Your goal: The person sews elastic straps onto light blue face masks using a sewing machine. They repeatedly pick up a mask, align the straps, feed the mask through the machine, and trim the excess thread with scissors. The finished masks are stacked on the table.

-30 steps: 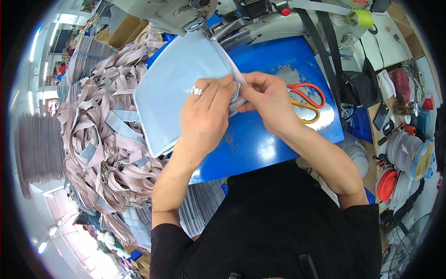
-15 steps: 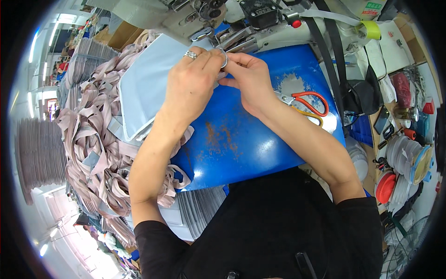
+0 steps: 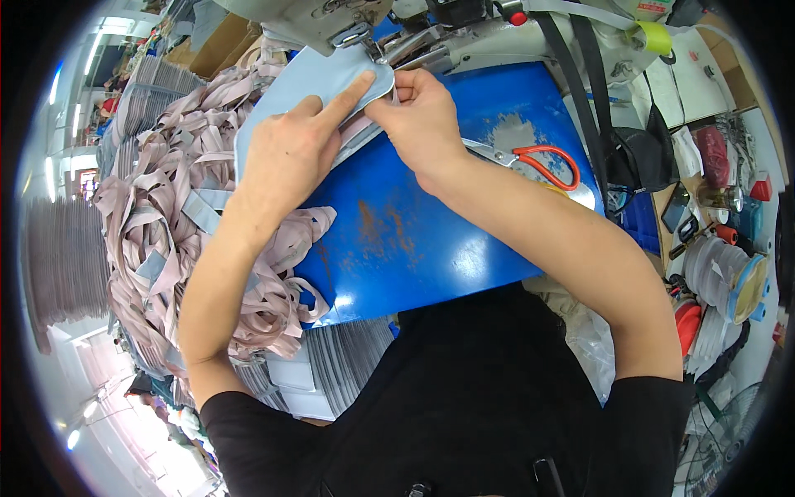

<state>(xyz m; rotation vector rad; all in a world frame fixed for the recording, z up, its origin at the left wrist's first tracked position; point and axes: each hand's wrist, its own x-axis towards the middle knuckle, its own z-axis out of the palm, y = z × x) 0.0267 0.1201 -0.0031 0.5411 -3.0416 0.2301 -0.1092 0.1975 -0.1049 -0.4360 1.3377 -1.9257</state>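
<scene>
A light blue fabric piece (image 3: 308, 76) lies on the blue table (image 3: 414, 240), its rounded corner under the sewing machine's foot (image 3: 358, 35). My left hand (image 3: 294, 153) presses flat on the fabric, index finger stretched toward the foot. My right hand (image 3: 422, 116) pinches the fabric's edge and a pinkish strip just right of the foot. The two hands touch at the fingertips.
A big heap of pinkish-beige strips (image 3: 166, 224) spills over the table's left side. Red-handled scissors (image 3: 538, 161) lie right of my right hand. Black straps (image 3: 580, 91) hang from the machine. Stacked grey pieces (image 3: 339, 364) sit by my lap; spools and clutter (image 3: 720, 273) fill the right.
Both hands slid the blue fabric up from the table's middle to the machine's foot. More of the blue table now shows below my hands.
</scene>
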